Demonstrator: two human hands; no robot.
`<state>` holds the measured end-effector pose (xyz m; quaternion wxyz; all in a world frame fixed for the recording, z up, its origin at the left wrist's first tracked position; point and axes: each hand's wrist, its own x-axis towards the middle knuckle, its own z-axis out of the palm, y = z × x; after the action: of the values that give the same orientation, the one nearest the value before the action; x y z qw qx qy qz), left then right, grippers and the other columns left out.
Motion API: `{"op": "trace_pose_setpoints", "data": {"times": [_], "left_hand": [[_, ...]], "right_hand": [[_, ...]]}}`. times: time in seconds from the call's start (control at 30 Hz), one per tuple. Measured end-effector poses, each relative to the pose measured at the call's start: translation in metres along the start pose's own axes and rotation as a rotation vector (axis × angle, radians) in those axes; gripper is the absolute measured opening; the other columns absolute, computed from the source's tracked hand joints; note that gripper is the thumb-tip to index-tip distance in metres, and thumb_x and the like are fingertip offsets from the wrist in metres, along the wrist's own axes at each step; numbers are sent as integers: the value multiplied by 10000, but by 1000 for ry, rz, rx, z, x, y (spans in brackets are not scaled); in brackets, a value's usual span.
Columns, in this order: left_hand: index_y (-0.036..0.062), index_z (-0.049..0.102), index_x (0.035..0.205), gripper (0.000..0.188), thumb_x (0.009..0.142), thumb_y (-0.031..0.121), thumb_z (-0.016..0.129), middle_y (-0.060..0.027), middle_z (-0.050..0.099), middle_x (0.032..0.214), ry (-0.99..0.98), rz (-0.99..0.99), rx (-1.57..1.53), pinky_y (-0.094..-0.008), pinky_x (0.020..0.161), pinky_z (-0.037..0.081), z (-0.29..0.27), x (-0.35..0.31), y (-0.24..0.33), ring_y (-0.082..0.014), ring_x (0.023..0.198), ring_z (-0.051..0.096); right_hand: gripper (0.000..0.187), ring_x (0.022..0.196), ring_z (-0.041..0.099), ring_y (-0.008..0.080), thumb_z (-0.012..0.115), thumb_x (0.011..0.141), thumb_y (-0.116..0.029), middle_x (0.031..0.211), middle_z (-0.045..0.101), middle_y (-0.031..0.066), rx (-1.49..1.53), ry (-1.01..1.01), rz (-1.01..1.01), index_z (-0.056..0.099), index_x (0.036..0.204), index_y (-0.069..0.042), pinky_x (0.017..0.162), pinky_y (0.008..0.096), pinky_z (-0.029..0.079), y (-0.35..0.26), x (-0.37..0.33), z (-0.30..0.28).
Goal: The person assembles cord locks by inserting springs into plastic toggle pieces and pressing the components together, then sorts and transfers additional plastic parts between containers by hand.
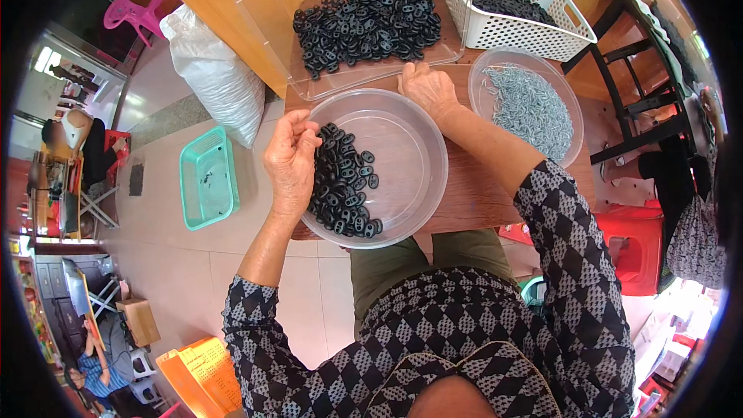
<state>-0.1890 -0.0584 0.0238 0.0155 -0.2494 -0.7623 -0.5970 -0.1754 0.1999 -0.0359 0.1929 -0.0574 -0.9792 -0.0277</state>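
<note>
Lying in a loose pile along the left side of a round, clear plastic bowl [406, 186], the glossy black oval pieces, each with two holes [334, 182], appear light, stiff and unlikely to break; their smooth faces may slip, so a pinch across the narrow edges should serve best. The bowl, set at the near edge of the brown wooden table [503, 195], looks thin-walled and is best taken by opposite sides of its rim. The left hand [290, 162] is at the bowl's left rim, fingers curled toward the thumb; whether anything is pinched cannot be told. The right hand [428, 93] is at the far rim, fingers bent, their grip likewise undetermined. Beyond it, a clear rectangular plastic bin [371, 76] contains a broad heap of similar black pieces. To the right, a shallow round clear tub [481, 93] holds small silvery metal parts [532, 112]; behind it, a white perforated plastic basket [503, 40] contains dark pieces. A mint-green rectangular basket [209, 209] on the floor holds a few dark bits.
</note>
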Motion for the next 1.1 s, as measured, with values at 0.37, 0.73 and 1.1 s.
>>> {"op": "trace_pose_setpoints", "data": {"times": [0.37,0.73,1.1], "left_hand": [[-26,549,1108,223,886,-25,532,-78,621,892,61,4,-65,-237,694,505,-6,-4,-12,-106,750,581],[-28,558,1092,212,882,1,559,-83,623,917,116,1,-57,-246,712,507,-13,-6,-7,-116,786,590],[-15,576,1071,195,879,17,571,-80,621,941,136,-35,139,-267,748,499,-18,-10,0,-132,816,591]], "right_hand": [[219,660,647,389,519,793,-182,721,626,280,277,-10,236,576,754,26,617,467,529,13,9,-5],[368,681,606,416,596,794,-289,661,586,273,814,147,304,593,670,57,656,494,482,-18,12,-86],[204,765,580,311,640,811,-236,763,604,133,650,327,-49,622,770,-37,689,413,471,-25,-16,-84]]}}
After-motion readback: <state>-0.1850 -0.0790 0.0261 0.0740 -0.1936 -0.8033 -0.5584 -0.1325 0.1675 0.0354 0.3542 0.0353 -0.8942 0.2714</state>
